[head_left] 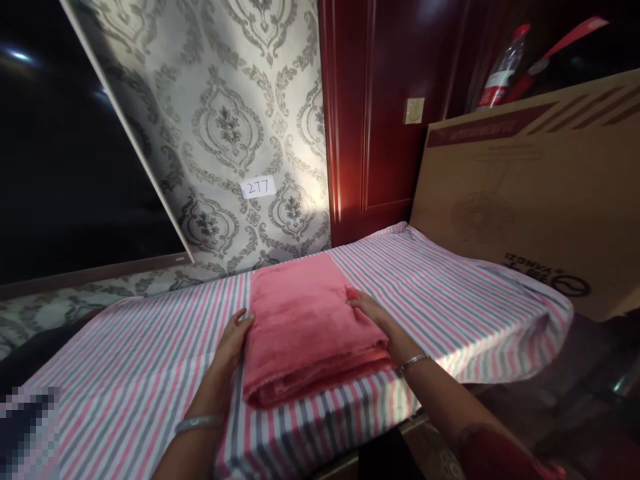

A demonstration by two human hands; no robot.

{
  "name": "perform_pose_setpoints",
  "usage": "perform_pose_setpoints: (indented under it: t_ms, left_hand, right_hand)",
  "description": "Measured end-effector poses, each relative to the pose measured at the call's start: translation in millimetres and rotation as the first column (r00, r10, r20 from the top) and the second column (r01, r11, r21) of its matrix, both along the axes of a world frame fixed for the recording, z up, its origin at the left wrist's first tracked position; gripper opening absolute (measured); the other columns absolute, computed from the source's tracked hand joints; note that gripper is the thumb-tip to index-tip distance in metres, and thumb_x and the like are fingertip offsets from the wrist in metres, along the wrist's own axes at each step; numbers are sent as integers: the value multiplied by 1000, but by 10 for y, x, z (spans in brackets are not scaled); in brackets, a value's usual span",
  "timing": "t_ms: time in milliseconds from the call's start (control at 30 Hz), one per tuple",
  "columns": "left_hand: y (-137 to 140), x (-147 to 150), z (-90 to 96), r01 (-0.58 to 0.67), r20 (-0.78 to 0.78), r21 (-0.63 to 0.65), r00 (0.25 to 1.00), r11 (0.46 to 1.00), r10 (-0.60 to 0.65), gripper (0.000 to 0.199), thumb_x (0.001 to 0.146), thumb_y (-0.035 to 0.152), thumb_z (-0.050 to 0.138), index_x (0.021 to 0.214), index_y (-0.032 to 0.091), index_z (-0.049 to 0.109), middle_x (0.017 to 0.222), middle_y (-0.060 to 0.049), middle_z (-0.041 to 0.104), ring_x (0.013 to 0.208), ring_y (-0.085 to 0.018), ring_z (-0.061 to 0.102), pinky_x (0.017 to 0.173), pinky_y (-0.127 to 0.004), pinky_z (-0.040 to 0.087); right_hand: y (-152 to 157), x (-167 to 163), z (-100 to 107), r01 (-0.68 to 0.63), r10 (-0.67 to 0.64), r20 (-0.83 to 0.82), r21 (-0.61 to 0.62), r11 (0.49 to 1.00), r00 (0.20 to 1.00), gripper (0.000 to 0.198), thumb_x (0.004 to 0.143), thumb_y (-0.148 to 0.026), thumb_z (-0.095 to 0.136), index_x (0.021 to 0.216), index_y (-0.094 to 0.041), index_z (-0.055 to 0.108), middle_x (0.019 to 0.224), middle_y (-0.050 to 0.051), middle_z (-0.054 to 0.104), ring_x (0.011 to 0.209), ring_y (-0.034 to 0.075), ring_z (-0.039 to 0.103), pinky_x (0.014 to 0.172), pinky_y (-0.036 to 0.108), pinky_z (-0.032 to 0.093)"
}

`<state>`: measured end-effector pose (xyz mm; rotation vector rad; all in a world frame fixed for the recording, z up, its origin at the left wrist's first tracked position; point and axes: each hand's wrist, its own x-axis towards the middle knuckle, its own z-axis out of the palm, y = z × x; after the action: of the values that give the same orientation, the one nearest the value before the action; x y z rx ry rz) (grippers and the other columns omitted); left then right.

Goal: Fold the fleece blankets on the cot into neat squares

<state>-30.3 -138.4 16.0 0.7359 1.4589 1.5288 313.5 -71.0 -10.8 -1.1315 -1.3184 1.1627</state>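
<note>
A folded pink blanket (305, 313), plush-looking, lies in a thick rectangular stack, its layered folds showing along the near edge. At its left edge is my left hand (235, 337), thumb against the cloth and fingers curled along the side, partly hidden. My right hand (373, 312) grips the opposite edge, its fingertips pressing into the cloth near the far right corner. Between them the two hands hold the blanket by its sides. Beneath it spreads a striped cloth (415, 280) in pink, grey and white, draped over a table.
A large cardboard box (500, 187) stands at the right, with a red-capped bottle (501, 70) behind its top edge. On the left is a big dark screen (75, 147). Patterned wallpaper with a paper label reading 277 (259, 187) and a dark red wood panel (380, 120) form the back.
</note>
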Motion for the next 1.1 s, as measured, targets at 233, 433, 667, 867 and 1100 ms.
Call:
perform_pose_setpoints:
  t_ms: [233, 433, 667, 867, 1100]
  left_hand:
    - [-261, 122, 8, 58, 98, 0, 994, 998, -57, 52, 76, 21, 81, 124, 14, 63, 108, -14, 74, 89, -21, 74, 85, -31, 58]
    - [-641, 305, 44, 56, 210, -28, 977, 998, -49, 80, 76, 21, 81, 147, 24, 45, 127, -14, 69, 106, -26, 72, 94, -37, 58]
    - [-1090, 619, -8, 52, 411, 31, 910, 998, -60, 65, 78, 18, 77, 139, 29, 56, 128, -6, 71, 112, -23, 70, 95, -32, 58]
    - [-1282, 872, -54, 24, 486, 109, 871, 994, -74, 45, 75, 19, 79, 119, 22, 68, 109, -7, 77, 106, -25, 72, 89, -33, 61]
    - [-1002, 443, 243, -209, 394, 203, 912, 957, 115, 16, 66, 17, 72, 82, 20, 71, 81, 0, 77, 95, -22, 73, 86, -29, 60]
  right_hand:
    - [181, 29, -181, 131, -131, 46, 17, 991, 990, 60, 64, -40, 73, 120, -19, 68, 120, 10, 71, 116, 29, 62, 102, 44, 48]
    - [130, 224, -266, 196, -192, 140, -9, 981, 971, 71, 70, -52, 73, 130, -17, 62, 118, 14, 70, 112, 30, 64, 100, 46, 48]
    - [-90, 303, -106, -77, 91, 151, -95, 992, 984, 79, 72, -56, 74, 143, -27, 54, 137, 9, 63, 125, 32, 59, 105, 48, 47]
    - [-162, 273, 47, -237, 242, 34, -103, 966, 970, 90, 68, -50, 75, 149, -27, 44, 150, 8, 52, 132, 31, 54, 109, 46, 46]
    - [-870, -282, 346, -173, 133, -322, -96, 980, 937, 86, 70, -42, 74, 148, -32, 40, 132, 6, 66, 111, 29, 68, 90, 41, 57]
